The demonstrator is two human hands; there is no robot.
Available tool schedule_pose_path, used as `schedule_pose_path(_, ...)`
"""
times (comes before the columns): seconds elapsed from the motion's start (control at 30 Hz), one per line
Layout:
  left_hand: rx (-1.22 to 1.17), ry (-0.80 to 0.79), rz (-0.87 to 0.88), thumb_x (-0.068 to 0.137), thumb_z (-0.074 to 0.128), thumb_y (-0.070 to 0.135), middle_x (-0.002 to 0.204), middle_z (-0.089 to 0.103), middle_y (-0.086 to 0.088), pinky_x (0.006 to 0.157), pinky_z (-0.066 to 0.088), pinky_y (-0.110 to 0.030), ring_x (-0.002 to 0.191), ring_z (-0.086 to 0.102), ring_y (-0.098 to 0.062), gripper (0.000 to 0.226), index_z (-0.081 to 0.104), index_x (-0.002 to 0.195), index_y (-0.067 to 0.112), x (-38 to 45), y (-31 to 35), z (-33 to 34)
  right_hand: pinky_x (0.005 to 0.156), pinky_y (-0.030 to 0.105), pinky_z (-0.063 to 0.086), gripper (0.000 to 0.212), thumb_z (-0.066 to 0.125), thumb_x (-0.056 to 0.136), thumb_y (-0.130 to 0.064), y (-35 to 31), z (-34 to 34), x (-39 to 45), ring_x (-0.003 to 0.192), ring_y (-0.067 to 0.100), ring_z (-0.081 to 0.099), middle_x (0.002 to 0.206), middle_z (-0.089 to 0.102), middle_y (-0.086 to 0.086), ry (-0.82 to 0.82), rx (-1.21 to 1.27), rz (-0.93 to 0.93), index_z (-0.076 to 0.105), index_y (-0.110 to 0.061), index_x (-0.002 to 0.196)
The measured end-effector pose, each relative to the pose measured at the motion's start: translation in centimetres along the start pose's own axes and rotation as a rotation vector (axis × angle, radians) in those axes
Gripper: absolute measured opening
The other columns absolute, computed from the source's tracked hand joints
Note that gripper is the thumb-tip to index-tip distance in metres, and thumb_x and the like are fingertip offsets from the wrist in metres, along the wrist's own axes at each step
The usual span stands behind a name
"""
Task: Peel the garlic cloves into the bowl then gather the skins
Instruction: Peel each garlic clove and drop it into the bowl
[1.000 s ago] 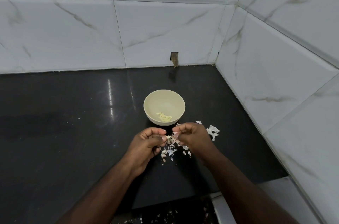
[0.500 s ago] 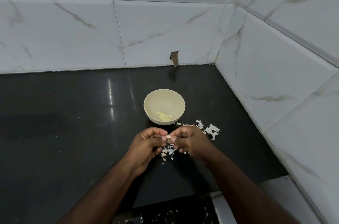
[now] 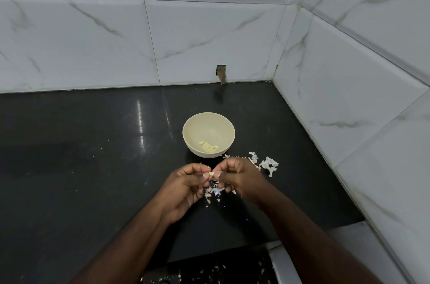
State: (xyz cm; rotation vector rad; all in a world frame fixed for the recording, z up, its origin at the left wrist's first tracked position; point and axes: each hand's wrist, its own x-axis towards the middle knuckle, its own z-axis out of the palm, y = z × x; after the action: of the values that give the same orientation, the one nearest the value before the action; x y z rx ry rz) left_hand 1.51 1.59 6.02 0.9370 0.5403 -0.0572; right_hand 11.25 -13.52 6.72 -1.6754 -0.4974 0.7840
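Right hand (image 3: 242, 176) nearer left hand (image 3: 186, 187) than before, both apparently pinching garlic clove (image 3: 211, 174).

Both hands meet over the black table (image 3: 81, 167), just in front of the bowl (image 3: 208, 120). Left hand (image 3: 186, 188) and right hand (image 3: 242, 179) pinch one garlic clove (image 3: 211, 174) between fingertips. Peeled cloves (image 3: 209, 147) lie in the bowl. Skins (image 3: 267, 165) scattered right of the bowl and under the hands.
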Motion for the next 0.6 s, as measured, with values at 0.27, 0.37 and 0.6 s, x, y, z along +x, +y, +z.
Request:
schedule_pose_path(0.27,-0.218,-0.097,-0.181,0.082,0.063,-0.002,0.078,0.067,-0.007,0.051,0.049,-0.019,0.060,0.061,-0.011,0.017,0.072,0.089,0.011,-0.21,-0.13,-0.31,0.060,0.025,0.050,0.010,0.062,0.093,0.003,0.35,-0.12,-0.29,0.070,0.015,0.064,0.072,0.067,0.004,-0.063,0.080,-0.052,0.066,-0.006,0.090)
schedule_pose_path(0.37,-0.225,-0.093,-0.180,0.082,0.063,-0.001,0.077,0.066,-0.007,0.050,0.048,-0.019,0.059,0.061,-0.011,0.016,0.071,0.090,0.010,-0.29,-0.14,-0.02,0.060,0.026,0.050,0.010,0.064,0.091,-0.001,0.36,-0.13,-0.28,0.071,0.017,0.064,0.074,0.067,0.005,-0.065,0.092,-0.061,0.067,-0.009,0.089)
schedule_pose_path(0.6,-0.149,-0.103,-0.180,0.083,0.063,0.000,0.078,0.064,-0.008,0.052,0.048,-0.020,0.061,0.060,-0.012,0.014,0.069,0.092,0.009,-0.01,0.18,-0.21,0.062,0.026,0.050,0.010,0.061,0.094,0.003,0.17,-0.26,-0.38,0.071,0.014,0.064,0.072,0.068,-0.002,-0.089,0.015,-0.093,0.064,-0.006,0.090)
